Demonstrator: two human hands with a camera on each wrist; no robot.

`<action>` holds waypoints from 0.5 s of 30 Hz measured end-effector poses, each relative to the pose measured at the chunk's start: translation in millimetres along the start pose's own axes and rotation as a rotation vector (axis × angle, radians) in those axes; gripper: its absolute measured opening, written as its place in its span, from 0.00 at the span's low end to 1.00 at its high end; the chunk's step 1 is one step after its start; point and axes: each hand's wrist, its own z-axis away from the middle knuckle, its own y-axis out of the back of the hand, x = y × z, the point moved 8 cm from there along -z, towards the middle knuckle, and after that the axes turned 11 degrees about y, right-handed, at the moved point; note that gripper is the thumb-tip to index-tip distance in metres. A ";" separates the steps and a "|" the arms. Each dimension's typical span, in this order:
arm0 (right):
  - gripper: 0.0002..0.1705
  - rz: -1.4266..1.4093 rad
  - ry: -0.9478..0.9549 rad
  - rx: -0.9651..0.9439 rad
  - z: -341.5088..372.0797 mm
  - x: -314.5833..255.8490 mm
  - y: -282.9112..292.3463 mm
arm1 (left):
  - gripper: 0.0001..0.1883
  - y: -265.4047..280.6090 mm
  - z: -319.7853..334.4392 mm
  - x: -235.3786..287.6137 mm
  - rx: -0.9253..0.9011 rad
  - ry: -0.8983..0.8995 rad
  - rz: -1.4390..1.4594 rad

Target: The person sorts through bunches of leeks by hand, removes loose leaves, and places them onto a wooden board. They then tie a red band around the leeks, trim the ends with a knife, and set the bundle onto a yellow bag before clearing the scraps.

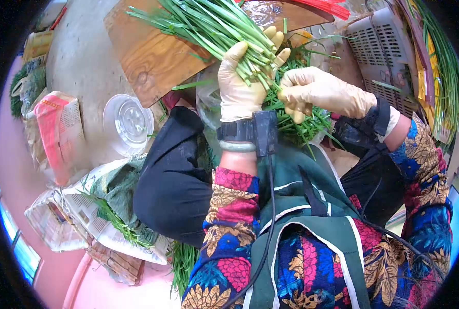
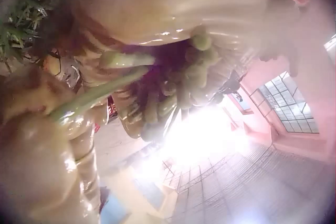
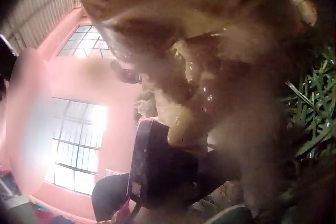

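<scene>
My left hand (image 1: 238,91), in a cream glove, holds a thick bundle of long green chive-like stalks (image 1: 211,28). Their leafy ends fan out toward the far left, and the pale cut ends point back at me. Beside those ends, my gloved right hand (image 1: 324,91) pinches one stalk. The left wrist view has this single stalk (image 2: 100,94) running from the bundle to the right fingertips (image 2: 39,129). Under both hands lies a heap of short green trimmings (image 1: 309,126). In the right wrist view the right hand (image 3: 194,40) is blurred and covers most of the work.
A wooden board (image 1: 160,72) lies beyond the left hand. On the left are a clear plastic tub (image 1: 129,123) and newspaper-wrapped bundles (image 1: 59,129). A grey slotted crate (image 1: 381,56) and more long greens (image 1: 448,77) stand at right. A cable (image 1: 271,190) trails from the left wrist.
</scene>
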 end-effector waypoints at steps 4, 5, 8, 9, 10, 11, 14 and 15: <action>0.18 0.028 0.098 0.157 -12.2 -7.2 2.7 | 0.26 -1.1 -2.6 -4.5 0.022 -0.030 -0.114; 0.19 0.063 0.121 0.138 -16.1 -10.9 0.2 | 0.26 -1.2 -2.3 -6.0 0.044 -0.024 -0.137; 0.17 0.057 0.154 0.118 -26.6 3.0 -1.0 | 0.28 2.4 -3.6 -4.7 0.048 -0.010 -0.224; 0.16 0.052 0.119 0.080 -26.8 4.7 -2.5 | 0.28 3.0 -3.3 -5.8 0.056 0.004 -0.206; 0.15 0.050 0.085 0.040 -26.2 5.7 -4.1 | 0.27 3.9 -2.6 -5.1 0.055 0.008 -0.178; 0.14 0.092 0.018 0.012 -20.7 8.7 -3.6 | 0.27 5.2 -1.5 -3.4 0.054 0.008 -0.149; 0.13 0.161 -0.115 -0.178 1.2 4.6 -14.7 | 0.23 11.4 -1.0 2.5 0.057 -0.012 -0.006; 0.14 0.121 -0.100 -0.161 4.2 9.3 -15.4 | 0.23 12.2 -1.0 3.8 0.052 -0.008 0.003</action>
